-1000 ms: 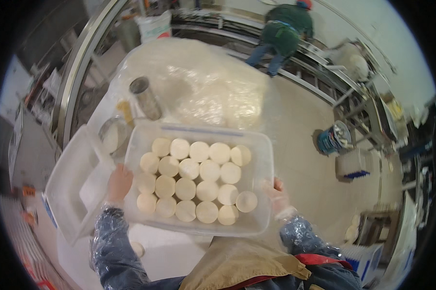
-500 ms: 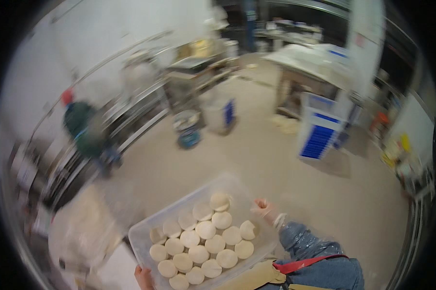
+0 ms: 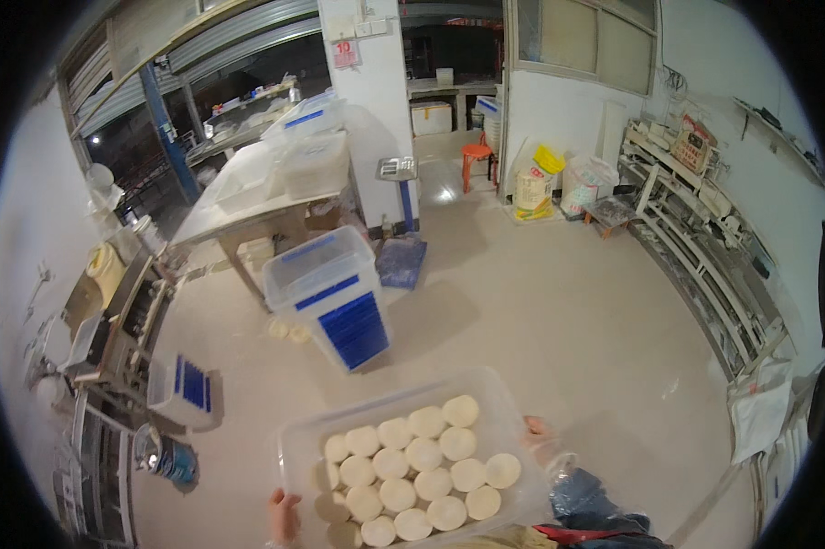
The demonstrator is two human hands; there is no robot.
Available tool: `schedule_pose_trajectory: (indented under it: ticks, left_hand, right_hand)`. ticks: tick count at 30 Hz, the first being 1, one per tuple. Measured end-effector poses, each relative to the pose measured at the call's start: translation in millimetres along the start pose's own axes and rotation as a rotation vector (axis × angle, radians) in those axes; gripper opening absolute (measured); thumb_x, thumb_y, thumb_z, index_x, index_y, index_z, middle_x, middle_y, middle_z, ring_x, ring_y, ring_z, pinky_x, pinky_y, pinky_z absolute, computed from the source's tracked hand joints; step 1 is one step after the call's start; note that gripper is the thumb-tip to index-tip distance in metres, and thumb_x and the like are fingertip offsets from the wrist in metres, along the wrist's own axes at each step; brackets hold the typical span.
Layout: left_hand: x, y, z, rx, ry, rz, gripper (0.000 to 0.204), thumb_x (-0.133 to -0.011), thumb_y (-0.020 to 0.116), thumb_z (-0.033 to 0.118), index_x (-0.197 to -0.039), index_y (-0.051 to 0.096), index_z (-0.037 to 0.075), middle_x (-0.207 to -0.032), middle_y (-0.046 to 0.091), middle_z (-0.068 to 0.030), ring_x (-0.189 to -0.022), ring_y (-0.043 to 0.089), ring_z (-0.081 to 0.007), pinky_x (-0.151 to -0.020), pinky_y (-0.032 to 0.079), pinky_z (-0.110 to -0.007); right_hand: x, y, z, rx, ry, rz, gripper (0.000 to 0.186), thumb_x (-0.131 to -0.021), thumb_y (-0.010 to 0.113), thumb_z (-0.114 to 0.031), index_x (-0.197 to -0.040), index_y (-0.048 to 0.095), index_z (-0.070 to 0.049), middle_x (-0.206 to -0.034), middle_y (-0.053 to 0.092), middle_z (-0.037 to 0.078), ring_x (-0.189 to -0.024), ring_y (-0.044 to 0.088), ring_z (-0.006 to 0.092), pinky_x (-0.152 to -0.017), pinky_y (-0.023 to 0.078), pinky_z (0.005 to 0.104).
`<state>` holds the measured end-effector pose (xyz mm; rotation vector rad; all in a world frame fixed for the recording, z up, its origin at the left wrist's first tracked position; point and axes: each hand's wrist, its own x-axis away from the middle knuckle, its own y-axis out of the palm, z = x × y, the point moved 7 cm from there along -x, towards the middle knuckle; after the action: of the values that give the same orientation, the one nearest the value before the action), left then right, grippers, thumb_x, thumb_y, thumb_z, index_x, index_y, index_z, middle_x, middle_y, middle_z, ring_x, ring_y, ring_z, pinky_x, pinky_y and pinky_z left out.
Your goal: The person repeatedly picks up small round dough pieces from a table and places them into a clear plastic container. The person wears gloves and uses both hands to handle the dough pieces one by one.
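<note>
Held out in front of me at waist height is a translucent plastic tub point(image 3: 307, 423). Rows of round, pale, flat dough pieces point(image 3: 397, 495) lie on its bottom, some overlapping at the edges. My left hand point(image 3: 284, 515) grips the near left side, fingers curled round the wall. At the right wall my right hand point(image 3: 542, 441), in a thin clear glove, is closed on the rim. The tub hides part of both hands' fingers. A clear plastic sleeve covers my right forearm.
Ahead stands a tall stack of nested tubs point(image 3: 335, 297) with blue ends, beside a table point(image 3: 248, 215) bearing more tubs. A smaller stack point(image 3: 179, 392) and a bucket point(image 3: 167, 457) sit left. Further off are a floor scale point(image 3: 401, 263), sacks point(image 3: 533, 192), an orange stool point(image 3: 477, 156) and a right-hand rack point(image 3: 696, 247).
My view has swung to the right, so the tub stack now stands left of centre. The person in green has left the picture. Both hands still hold the tub, now more level.
</note>
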<state>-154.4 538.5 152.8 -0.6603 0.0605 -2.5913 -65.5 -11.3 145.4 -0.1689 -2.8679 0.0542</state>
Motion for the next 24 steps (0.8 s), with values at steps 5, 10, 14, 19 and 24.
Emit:
schedule_pose_trajectory:
  ticks: [5,10,14,19,24]
  left_hand:
    - [-39,189,137,-0.063,0.170,-0.304,0.009,-0.070,0.059,0.013,-0.070,0.056,0.005,-0.060,0.047,0.0023,-0.053,0.041,-0.0077,-0.046,0.032,-0.024]
    - [-139,379,238,-0.357,0.200,-0.555,0.011,-0.072,0.060,0.013,-0.075,0.059,0.003,-0.067,0.055,-0.0001,-0.062,0.049,-0.0101,-0.058,0.039,-0.025]
    - [-229,522,274,-0.425,0.191,-0.636,0.016,-0.071,0.061,0.014,-0.080,0.061,0.000,-0.072,0.059,-0.0032,-0.067,0.053,-0.0113,-0.063,0.042,-0.026]
    - [-321,645,344,-0.498,0.233,-0.512,0.023,-0.071,0.061,0.016,-0.086,0.064,0.000,-0.073,0.061,-0.0041,-0.066,0.055,-0.0129,-0.062,0.043,-0.027]
    - [-422,727,393,-0.280,0.083,-0.399,0.020,-0.070,0.061,0.017,-0.082,0.063,0.000,-0.069,0.059,-0.0026,-0.062,0.052,-0.0122,-0.059,0.041,-0.027]
  right_hand:
    - [36,-95,-81,-0.185,-0.117,0.351,0.022,-0.083,0.058,-0.014,-0.101,0.060,-0.001,-0.085,0.062,0.003,-0.073,0.055,0.0070,-0.064,0.046,0.0236]
    - [-30,-169,-66,-0.226,-0.043,0.715,0.017,-0.082,0.060,-0.009,-0.097,0.061,-0.001,-0.081,0.062,0.001,-0.069,0.055,0.0074,-0.060,0.045,0.0216]
    - [-152,-219,-28,-0.274,0.022,0.871,0.019,-0.080,0.061,-0.005,-0.098,0.059,0.001,-0.081,0.062,0.003,-0.069,0.056,0.0102,-0.062,0.046,0.0224]
    - [-345,-283,-74,-0.348,0.067,0.785,0.021,-0.079,0.061,-0.005,-0.099,0.059,0.002,-0.081,0.062,0.003,-0.070,0.057,0.0108,-0.063,0.047,0.0228]
    - [-555,-322,-147,-0.379,-0.052,0.677,0.016,-0.079,0.062,-0.006,-0.093,0.061,0.002,-0.078,0.062,0.003,-0.068,0.057,0.0112,-0.063,0.047,0.0238]
